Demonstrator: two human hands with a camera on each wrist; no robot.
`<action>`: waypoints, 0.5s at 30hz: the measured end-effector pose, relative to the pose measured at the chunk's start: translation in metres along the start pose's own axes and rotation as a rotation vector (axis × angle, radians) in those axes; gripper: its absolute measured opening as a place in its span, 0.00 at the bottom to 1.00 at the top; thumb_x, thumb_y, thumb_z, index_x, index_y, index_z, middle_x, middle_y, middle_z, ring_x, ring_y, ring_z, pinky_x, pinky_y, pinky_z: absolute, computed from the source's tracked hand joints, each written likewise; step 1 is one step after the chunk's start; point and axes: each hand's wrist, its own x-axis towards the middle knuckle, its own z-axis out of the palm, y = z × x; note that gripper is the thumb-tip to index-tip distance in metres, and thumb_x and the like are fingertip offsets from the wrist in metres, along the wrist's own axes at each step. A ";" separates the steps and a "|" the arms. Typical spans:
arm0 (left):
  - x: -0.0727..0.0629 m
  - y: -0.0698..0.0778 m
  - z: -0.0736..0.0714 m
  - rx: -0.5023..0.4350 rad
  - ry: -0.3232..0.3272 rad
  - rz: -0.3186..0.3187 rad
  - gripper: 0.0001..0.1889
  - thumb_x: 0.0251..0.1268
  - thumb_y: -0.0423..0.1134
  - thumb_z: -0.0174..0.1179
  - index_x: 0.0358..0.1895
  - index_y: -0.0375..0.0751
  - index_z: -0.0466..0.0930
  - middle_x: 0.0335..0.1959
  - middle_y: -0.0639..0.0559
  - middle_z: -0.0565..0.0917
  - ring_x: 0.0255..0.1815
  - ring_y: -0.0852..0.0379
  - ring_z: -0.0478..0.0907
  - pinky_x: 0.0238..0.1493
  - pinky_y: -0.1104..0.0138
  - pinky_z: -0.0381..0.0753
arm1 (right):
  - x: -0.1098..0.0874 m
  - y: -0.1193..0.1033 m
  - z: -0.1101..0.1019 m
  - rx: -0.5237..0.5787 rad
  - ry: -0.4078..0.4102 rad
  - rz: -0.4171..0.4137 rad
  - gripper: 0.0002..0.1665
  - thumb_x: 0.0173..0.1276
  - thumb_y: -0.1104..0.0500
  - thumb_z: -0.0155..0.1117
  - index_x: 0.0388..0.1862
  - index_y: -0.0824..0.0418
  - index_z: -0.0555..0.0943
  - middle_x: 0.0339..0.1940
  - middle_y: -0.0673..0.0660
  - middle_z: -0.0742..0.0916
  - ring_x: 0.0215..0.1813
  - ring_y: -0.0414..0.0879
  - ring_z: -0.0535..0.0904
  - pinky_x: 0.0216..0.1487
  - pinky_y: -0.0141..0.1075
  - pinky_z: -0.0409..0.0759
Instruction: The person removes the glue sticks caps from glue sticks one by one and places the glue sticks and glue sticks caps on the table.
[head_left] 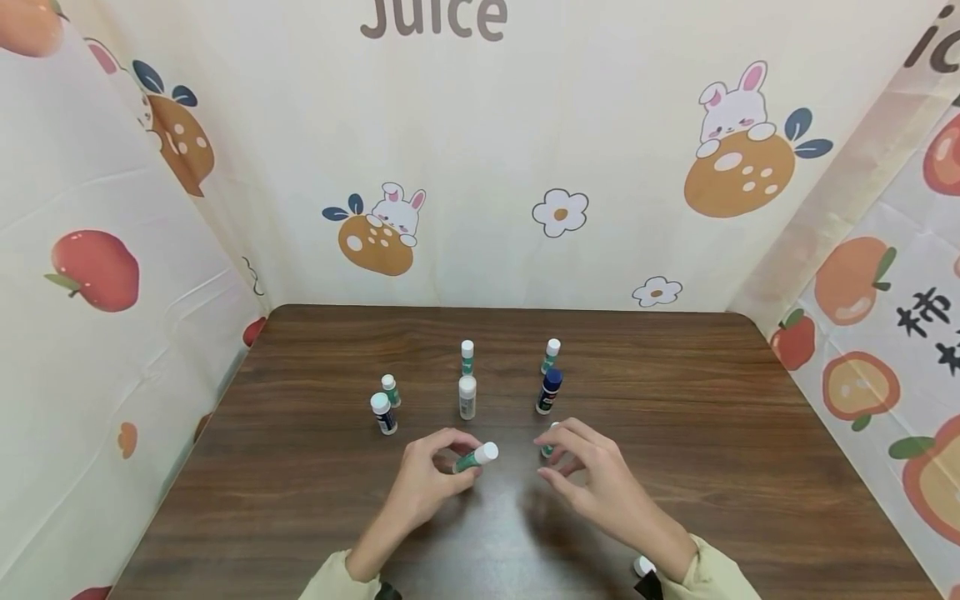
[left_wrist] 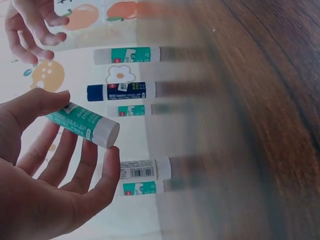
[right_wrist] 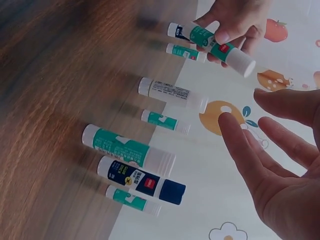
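A green cylindrical glue stick with a white cap [head_left: 474, 458] is held above the tabletop [head_left: 300, 500], pinched between thumb and fingers of the left hand [head_left: 431, 477]. Nothing is grasped by the right hand [head_left: 596, 477], whose fingers are parted. In the head view, a white-capped green tube [right_wrist: 122, 149] is mostly hidden by those fingers; in both wrist views it is seen upright and apart from them, near a navy glue stick with a blue cap [head_left: 550, 392]. A barcode on the pale grey-labelled tube [left_wrist: 140, 171] is revealed only in the left wrist view. The white-capped dark-labelled tube [head_left: 384, 414], plainly seen from the head, is partly covered in the right wrist view. By the right sleeve [head_left: 708, 571], a white object [head_left: 642, 567] is shown by the head camera alone.
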 end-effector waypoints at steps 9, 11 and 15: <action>-0.001 0.007 0.000 0.072 0.016 0.036 0.16 0.43 0.26 0.70 0.35 0.52 0.84 0.30 0.61 0.81 0.36 0.58 0.77 0.34 0.66 0.82 | 0.012 -0.005 0.010 0.052 -0.043 0.019 0.22 0.51 0.73 0.71 0.43 0.58 0.79 0.41 0.49 0.80 0.33 0.42 0.81 0.31 0.26 0.81; -0.001 0.010 0.000 0.081 0.016 0.034 0.16 0.43 0.27 0.70 0.34 0.53 0.84 0.30 0.62 0.81 0.36 0.59 0.77 0.33 0.67 0.82 | 0.014 -0.007 0.012 0.057 -0.055 0.030 0.22 0.50 0.73 0.71 0.43 0.57 0.79 0.41 0.48 0.80 0.34 0.42 0.81 0.30 0.27 0.81; -0.002 0.013 0.000 0.117 0.018 0.043 0.15 0.43 0.29 0.70 0.34 0.54 0.85 0.29 0.64 0.80 0.35 0.60 0.77 0.33 0.68 0.80 | 0.015 -0.009 0.016 0.061 -0.073 0.046 0.22 0.50 0.73 0.72 0.43 0.57 0.79 0.41 0.48 0.80 0.33 0.41 0.80 0.30 0.27 0.81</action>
